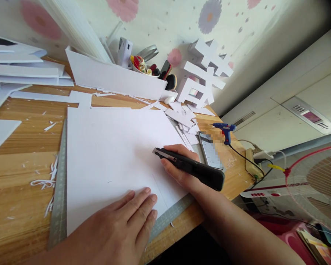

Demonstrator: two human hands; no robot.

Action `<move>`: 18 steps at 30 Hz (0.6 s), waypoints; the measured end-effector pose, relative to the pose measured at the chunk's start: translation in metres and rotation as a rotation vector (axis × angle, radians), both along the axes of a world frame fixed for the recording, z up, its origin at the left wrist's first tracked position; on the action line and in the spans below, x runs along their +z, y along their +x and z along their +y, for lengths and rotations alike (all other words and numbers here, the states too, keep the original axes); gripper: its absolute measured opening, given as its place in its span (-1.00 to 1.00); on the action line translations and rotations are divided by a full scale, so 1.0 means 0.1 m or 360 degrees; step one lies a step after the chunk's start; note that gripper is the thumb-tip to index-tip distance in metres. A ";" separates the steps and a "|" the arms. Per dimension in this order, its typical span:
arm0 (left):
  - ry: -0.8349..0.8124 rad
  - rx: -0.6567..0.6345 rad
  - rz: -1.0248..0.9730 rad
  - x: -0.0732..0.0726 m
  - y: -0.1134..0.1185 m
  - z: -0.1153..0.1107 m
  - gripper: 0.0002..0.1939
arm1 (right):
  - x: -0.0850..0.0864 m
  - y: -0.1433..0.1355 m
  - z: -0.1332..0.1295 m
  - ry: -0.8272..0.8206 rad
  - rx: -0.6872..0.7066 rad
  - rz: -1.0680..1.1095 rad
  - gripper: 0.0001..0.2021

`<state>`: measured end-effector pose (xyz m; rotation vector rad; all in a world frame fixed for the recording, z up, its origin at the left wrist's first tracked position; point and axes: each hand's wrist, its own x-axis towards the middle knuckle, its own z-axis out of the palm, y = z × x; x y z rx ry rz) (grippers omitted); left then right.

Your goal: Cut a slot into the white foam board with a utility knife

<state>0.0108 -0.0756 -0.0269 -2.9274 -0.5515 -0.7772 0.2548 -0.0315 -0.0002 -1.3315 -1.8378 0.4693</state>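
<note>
Conceivably, excess pressure skids the right hand's (183, 178) pinched utility knife (200, 170) toward the left hand's (117, 224) slightly spread fingers.

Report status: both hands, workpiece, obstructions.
Left hand flat on large white foam-like sheet. Right hand gripping black utility knife, blade exposed. Loose white offcuts beyond sheet's far-right corner.

The left hand (129, 224) lies palm down with fingers slightly spread, while the right hand (182, 165) curls closed, its forearm slanting in from the lower right.
</note>
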 end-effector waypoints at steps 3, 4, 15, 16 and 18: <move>-0.0010 -0.0009 0.0005 -0.01 0.01 0.01 -0.63 | 0.00 -0.01 0.00 0.0011 0.0039 0.0020 -0.74; -0.0014 0.0010 -0.0018 -0.02 0.02 0.00 -0.63 | 0.00 -0.01 0.00 0.0014 0.0049 0.0024 -0.74; 0.0062 0.0100 -0.0095 0.00 0.05 -0.06 -0.60 | 0.03 -0.01 0.06 0.0164 0.0207 -0.0063 -0.82; 0.0051 0.0096 -0.0079 0.00 0.04 -0.05 -0.61 | 0.03 -0.01 0.07 0.0158 0.0217 -0.0063 -0.83; 0.0024 0.0089 -0.0038 0.00 0.04 -0.05 -0.62 | 0.05 0.00 0.07 0.0155 0.0232 -0.0086 -0.83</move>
